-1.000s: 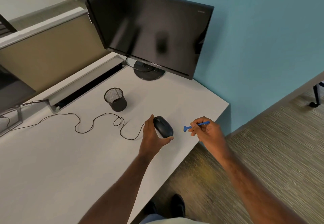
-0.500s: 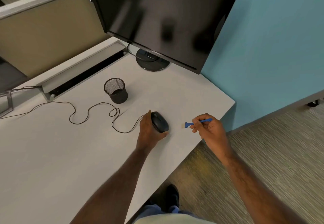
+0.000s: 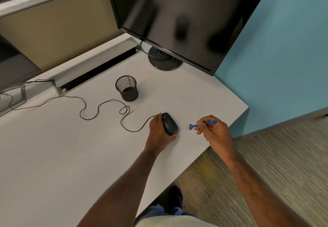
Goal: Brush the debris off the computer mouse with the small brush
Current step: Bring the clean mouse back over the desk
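Note:
A black wired computer mouse (image 3: 170,123) lies on the white desk (image 3: 53,155) near its right edge. My left hand (image 3: 158,132) grips the mouse from its left side, thumb curled under its near end. My right hand (image 3: 213,129) pinches a small blue brush (image 3: 202,124) by the handle. The brush's pale bristles point left at the mouse, a short gap away and not touching it.
The mouse cable (image 3: 99,109) loops leftward across the desk. A black mesh cup (image 3: 126,88) stands behind the mouse. A dark monitor (image 3: 177,17) on a round stand (image 3: 165,61) sits at the back. The desk edge (image 3: 204,157) drops to carpet at right.
The mouse has been set lower against the desk in my left hand. My right hand with the brush stays about the same distance to the mouse's right. The camera view shifted.

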